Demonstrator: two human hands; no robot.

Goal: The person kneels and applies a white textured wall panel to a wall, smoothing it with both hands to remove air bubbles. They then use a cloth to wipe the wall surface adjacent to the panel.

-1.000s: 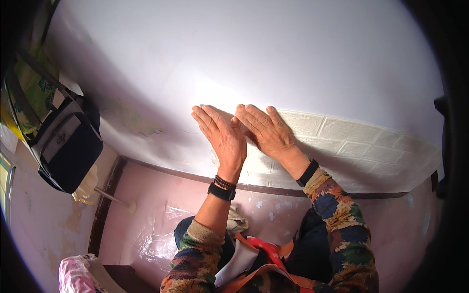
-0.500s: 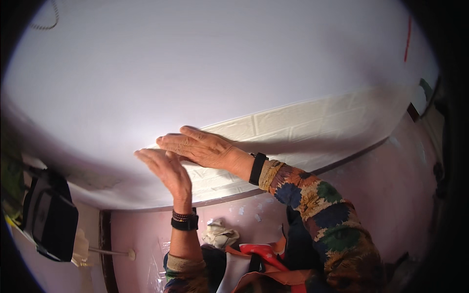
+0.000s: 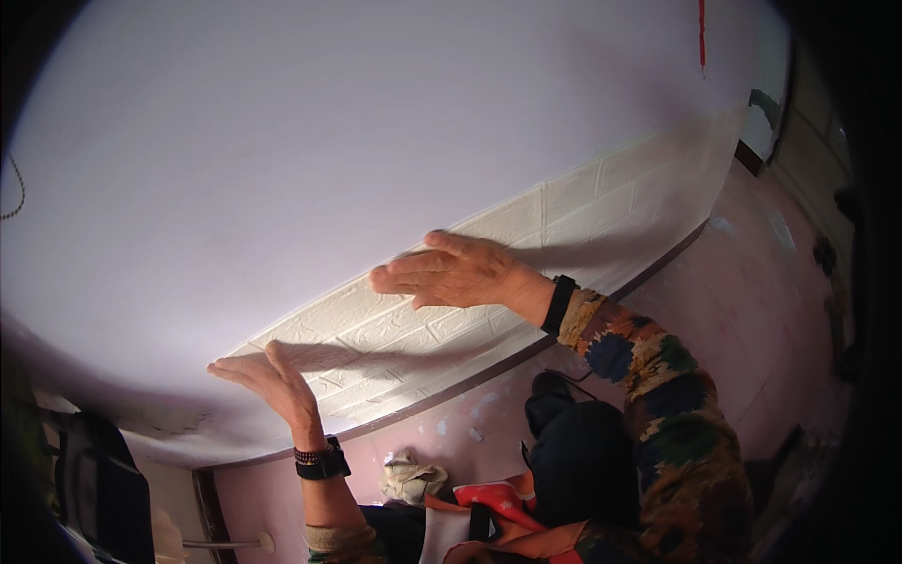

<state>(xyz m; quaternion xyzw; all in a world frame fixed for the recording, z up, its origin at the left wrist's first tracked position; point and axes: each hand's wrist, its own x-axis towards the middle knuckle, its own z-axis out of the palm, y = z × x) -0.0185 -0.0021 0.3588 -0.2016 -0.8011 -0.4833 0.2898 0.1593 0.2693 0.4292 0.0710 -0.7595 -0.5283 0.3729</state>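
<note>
White embossed brick-pattern wall panel (image 3: 507,218) runs along the lower part of a pale wall (image 3: 310,160), just above the dark baseboard. At the panel's left end lies my left hand (image 3: 268,381), fingers stretched out and thumb raised apart. Farther right, my right hand (image 3: 456,273) is flat against the panel near its top edge, fingers extended. Neither hand holds anything. Both wrists wear black bands, and patterned sleeves cover my arms.
A crumpled beige cloth (image 3: 412,477) lies on the pinkish floor (image 3: 282,498), with small pale scraps nearby. At the lower left stands a dark object (image 3: 99,489) beside a pale rod. A red cord (image 3: 702,38) hangs on the wall at upper right.
My hands have spread apart: the left slid down and left along the panel, the right moved to the right. The view has tilted, and my dark-trousered knee and shoe now show.
</note>
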